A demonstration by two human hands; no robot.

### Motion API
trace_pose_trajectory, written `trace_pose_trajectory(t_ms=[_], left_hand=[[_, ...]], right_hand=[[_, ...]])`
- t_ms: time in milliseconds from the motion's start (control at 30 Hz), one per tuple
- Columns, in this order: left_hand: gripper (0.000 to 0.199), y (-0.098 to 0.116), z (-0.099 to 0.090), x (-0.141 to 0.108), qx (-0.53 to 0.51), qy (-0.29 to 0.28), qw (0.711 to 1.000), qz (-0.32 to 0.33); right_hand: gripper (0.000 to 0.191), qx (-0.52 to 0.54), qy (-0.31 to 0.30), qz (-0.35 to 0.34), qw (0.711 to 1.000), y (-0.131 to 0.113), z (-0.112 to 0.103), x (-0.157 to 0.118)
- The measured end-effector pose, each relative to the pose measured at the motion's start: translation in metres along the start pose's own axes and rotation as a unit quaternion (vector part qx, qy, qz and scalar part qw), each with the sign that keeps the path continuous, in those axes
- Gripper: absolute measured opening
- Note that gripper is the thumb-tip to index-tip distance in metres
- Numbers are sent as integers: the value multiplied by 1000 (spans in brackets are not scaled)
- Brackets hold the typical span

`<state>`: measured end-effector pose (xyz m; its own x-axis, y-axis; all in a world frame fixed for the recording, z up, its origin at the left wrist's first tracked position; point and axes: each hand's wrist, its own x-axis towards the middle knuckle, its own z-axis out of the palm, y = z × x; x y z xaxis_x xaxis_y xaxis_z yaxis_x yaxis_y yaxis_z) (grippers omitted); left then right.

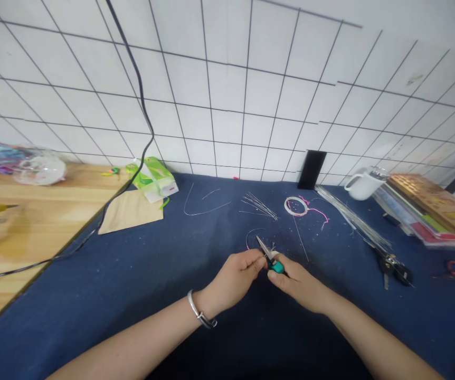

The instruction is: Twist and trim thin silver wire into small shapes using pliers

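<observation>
Blue cloth [140,274] stretches to wood [45,221] well left of hands [231,279] gripping scissors [276,266] and wire [247,238].

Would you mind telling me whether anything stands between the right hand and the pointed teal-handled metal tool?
Nothing visible does: the right hand holds the pointed teal-handled metal tool, and the left hand is close beside it.

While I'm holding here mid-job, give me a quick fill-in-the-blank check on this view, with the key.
1. The hand that holds the pointed tool is the person's ____ one.
2. The silver bracelet is worn on the person's ____ wrist.
3. The round ring next to the pink cord is coloured ____.
4. In the picture, the stack of books lies to the ____ of the white mug.

Missing words: right; left; white; right.
</observation>
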<state>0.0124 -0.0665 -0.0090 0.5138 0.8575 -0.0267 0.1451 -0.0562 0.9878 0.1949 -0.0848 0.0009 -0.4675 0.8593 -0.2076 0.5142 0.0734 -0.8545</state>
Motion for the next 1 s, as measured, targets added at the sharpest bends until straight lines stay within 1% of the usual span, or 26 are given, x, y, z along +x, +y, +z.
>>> trace_pose_trajectory(t_ms=[100, 233, 333, 433, 567, 667, 733, 833, 933, 1000], left_hand=[[23, 0, -1, 0, -9, -5, 1000, 5], [23, 2, -1, -2, -9, -19, 1000, 20], [23, 2, -1, -2, 9, -21, 999, 36], [24, 1, 0, -3, 36, -15, 998, 42], [24, -2, 3, -5, 80, -1, 996, 43], [22, -5, 5, -6, 103, 3, 994, 47], [22, -4, 5, -6, 109, 8, 992, 57], [23, -1, 4, -6, 102, 3, 991, 82], [25, 2, 3, -5, 94, -11, 992, 82], [27, 2, 3, -4, 87, -23, 994, 66]], right_hand=[[23, -37, 20, 7, 999, -5, 1, -1], [9, -90, 64, 4, 994, -7, 5, -2], [12, -122, 96, -2, 988, -5, 8, -1], [14, -153, 111, -30, 981, 0, 10, 0], [22, -234, 150, -67, 958, 9, 10, 2], [25, -267, 168, -72, 946, 14, 10, 4], [24, -248, 156, -65, 954, 14, 10, 3], [23, -178, 121, -46, 976, 9, 8, 1], [24, -61, 49, -10, 997, 5, 4, -2], [24, 41, -6, 28, 999, 4, 3, -3]])
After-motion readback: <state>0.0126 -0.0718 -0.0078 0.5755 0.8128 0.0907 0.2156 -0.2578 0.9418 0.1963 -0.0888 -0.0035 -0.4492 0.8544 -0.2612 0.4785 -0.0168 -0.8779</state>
